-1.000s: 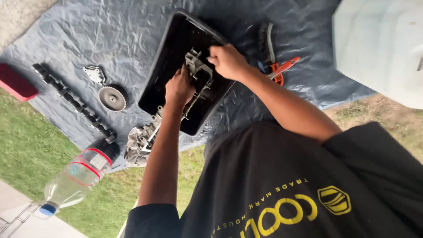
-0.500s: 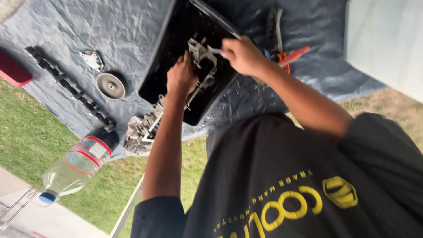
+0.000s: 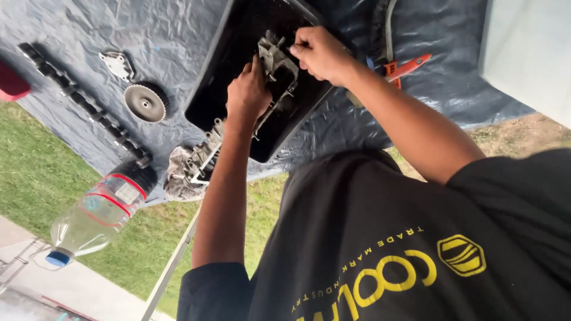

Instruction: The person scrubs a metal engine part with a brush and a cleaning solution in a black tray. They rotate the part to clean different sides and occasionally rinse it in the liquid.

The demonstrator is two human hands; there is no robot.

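I see my left hand (image 3: 247, 95) resting on the lower part of a grey metal bracket (image 3: 278, 68), fingers closed around its edge. My right hand (image 3: 321, 53) is clenched at the upper end of the same bracket, pinching something small that I cannot identify. The bracket lies inside a black plastic tray (image 3: 220, 89), on a dark blue tarp (image 3: 178, 35) spread over the grass. Left of the tray are a toothed gear wheel (image 3: 146, 102), a small metal plate (image 3: 117, 64) and a long camshaft (image 3: 83, 104). Near the tray's lower corner lies another grey metal part (image 3: 193, 163), and beside it a plastic bottle (image 3: 98, 217).
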